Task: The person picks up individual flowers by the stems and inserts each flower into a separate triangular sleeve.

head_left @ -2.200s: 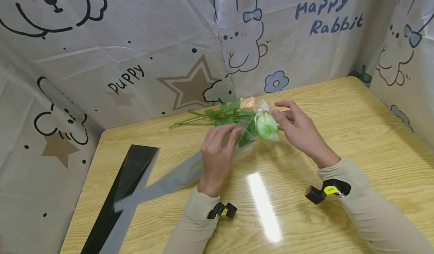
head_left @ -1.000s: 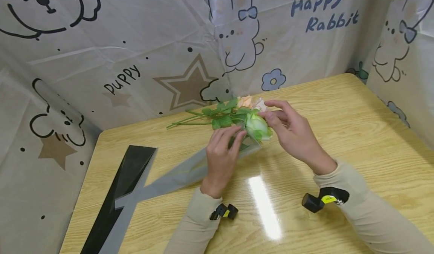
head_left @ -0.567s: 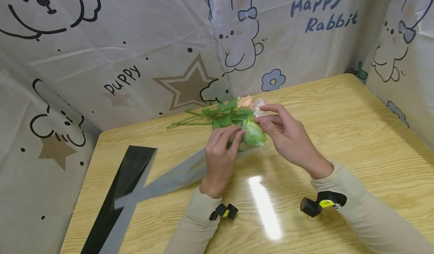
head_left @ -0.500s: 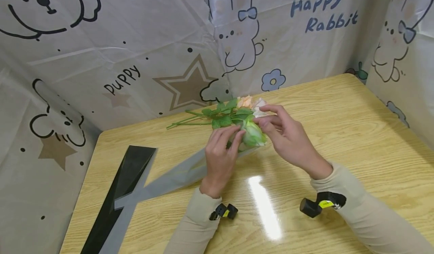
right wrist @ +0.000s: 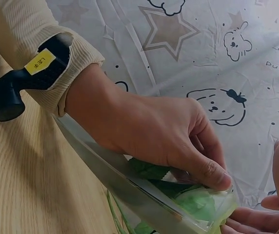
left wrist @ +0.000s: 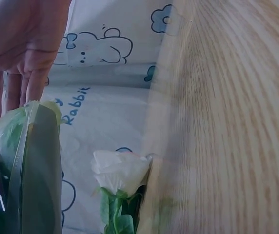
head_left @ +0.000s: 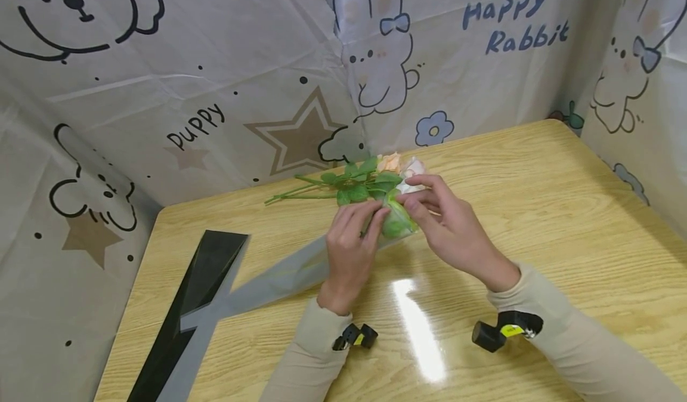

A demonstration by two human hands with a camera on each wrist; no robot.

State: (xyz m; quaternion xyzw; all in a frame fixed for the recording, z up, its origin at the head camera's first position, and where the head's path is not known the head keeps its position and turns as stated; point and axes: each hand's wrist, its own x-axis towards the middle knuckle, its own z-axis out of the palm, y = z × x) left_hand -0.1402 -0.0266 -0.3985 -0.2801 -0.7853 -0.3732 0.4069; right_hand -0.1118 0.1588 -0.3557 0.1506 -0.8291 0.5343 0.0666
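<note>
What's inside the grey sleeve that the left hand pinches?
The green rose sits in the mouth of the grey sleeve, with a dark leaf below it. The left hand hides the sleeve's middle, so any stem there can't be seen.

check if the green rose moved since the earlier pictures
Yes: the green rose shifted left and down in the head view, away from the printed blue flower.

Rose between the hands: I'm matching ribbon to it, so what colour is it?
The rose is light green, clearest in the head view.

Left hand [head_left: 351, 244] pinches; right hand [head_left: 453, 226], fingers [head_left: 427, 180] seemingly nearly straight.
</note>
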